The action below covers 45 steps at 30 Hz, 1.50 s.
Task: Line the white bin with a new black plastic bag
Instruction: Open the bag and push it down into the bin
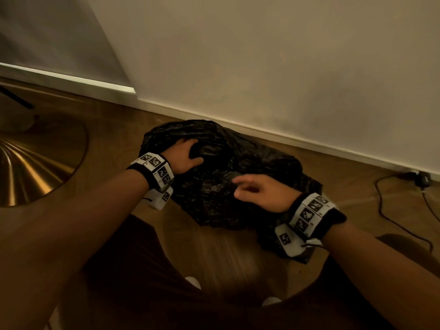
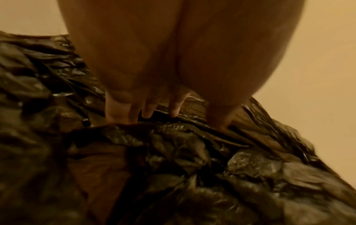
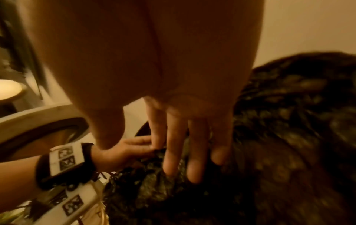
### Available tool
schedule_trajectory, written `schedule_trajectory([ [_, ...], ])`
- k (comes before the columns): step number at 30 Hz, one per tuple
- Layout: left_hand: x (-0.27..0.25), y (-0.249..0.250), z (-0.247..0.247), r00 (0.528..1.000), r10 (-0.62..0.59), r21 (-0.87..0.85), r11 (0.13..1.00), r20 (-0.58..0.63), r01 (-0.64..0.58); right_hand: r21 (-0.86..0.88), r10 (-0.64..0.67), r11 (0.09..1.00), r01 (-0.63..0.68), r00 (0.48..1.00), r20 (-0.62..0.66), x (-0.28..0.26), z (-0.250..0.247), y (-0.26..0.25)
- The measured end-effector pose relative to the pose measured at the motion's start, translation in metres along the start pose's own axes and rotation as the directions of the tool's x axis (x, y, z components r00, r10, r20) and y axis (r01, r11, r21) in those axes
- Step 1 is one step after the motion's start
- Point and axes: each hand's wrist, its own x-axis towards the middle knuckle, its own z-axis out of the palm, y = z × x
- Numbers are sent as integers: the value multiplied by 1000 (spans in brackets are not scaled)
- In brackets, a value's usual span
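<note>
So the black plastic bag is sitting crumpled in a big heap on the wooden floor, close to the skirting of the white wall, right in front of the person's knees. Can't spot the white bin itself anywhere, the heap covers whatever's under it, so no idea if the bin is in there

Left hand is on the far left part of the heap, up near the top. Its fingers are curled down into a fold of the plastic with the thumb on the other side, so it's gripping a bunch of the bag. Right hand is nearer the person, over the middle-right of the heap, fingers straight and a bit spread, pointing toward the left hand. Tips look like they're just on the plastic but it's blurry, can't tell for sure

Off to the left there's a shiny brass-coloured round base, and a black cable runs along the floor on the right
</note>
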Motion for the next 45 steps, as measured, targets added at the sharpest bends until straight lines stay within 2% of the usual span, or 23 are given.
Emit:
schedule_trajectory([
  [1, 2, 0, 2, 1000, -20, -33, 999, -7, 20, -40, 71, 997, -68, 994, 82, 6, 3, 5],
  [2, 3, 0, 4, 1000, -30, -59, 998, -9, 29, -106, 133, 987, -121, 986, 105, 10, 5, 11],
  [4, 2, -3, 6, 999, -33, -85, 996, -9, 33, -217, 204, 958, -190, 978, 44, 16, 8, 23],
  [5, 1, -4, 7, 999, -39, -97, 995, -8, 38, -219, 223, 952, -216, 975, 8, 17, 10, 30],
  [8, -2, -4, 7, 998, -39, -112, 993, -52, 33, -142, 234, 961, -239, 971, -47, 15, 8, 47],
  [11, -3, -4, 1, 992, 8, -58, 998, -125, -15, -153, 209, 964, -218, 975, -73, 12, -3, 50],
  [14, -1, -1, -4, 982, 91, -45, 994, -164, -99, -209, 125, 960, -184, 956, -266, 14, -17, 43],
  [16, 0, 9, -7, 968, 145, -80, 983, -202, -164, -256, 94, 948, -190, 934, -345, 17, -24, 39],
  [18, -2, 20, -11, 943, 193, -129, 963, -272, -235, -273, 111, 937, -217, 928, -357, 22, -24, 36],
  [21, -4, 32, -16, 928, 207, -196, 941, -309, -275, -131, 228, 943, -305, 883, -409, 34, -17, 35],
  [24, -6, 36, -20, 942, 220, -185, 945, -255, -271, 70, 361, 928, -367, 834, -418, 43, -8, 37],
  [27, -9, 39, -21, 969, 200, -183, 957, -143, -225, 120, 404, 914, -387, 846, -347, 41, -6, 39],
  [31, -12, 38, -13, 987, 157, -151, 977, 31, -150, 54, 421, 906, -420, 880, -221, 23, -4, 47],
  [34, -12, 33, -7, 985, 87, -217, 975, 149, -53, -35, 424, 902, -429, 900, -104, 6, -6, 45],
  [36, -11, 33, -3, 982, 44, -296, 955, 182, 13, -190, 399, 897, -398, 916, -38, -2, -13, 36],
  [38, -12, 32, 0, 983, -23, -351, 932, 185, 88, -267, 303, 914, -305, 952, -49, 0, -24, 28],
  [39, -13, 31, 0, 980, -55, -377, 918, 189, 124, -219, 234, 945, -243, 970, -69, 4, -30, 25],
  [41, -15, 30, 2, 973, -70, -441, 882, 221, 164, 20, 117, 993, -116, 984, -130, 16, -39, 21],
  [43, -17, 27, 4, 964, -75, -509, 837, 255, 200, 221, 112, 974, -55, 960, -256, 29, -45, 19],
  [45, -19, 25, 6, 954, -97, -532, 812, 283, 240, 342, 173, 938, -56, 930, -324, 39, -48, 22],
])
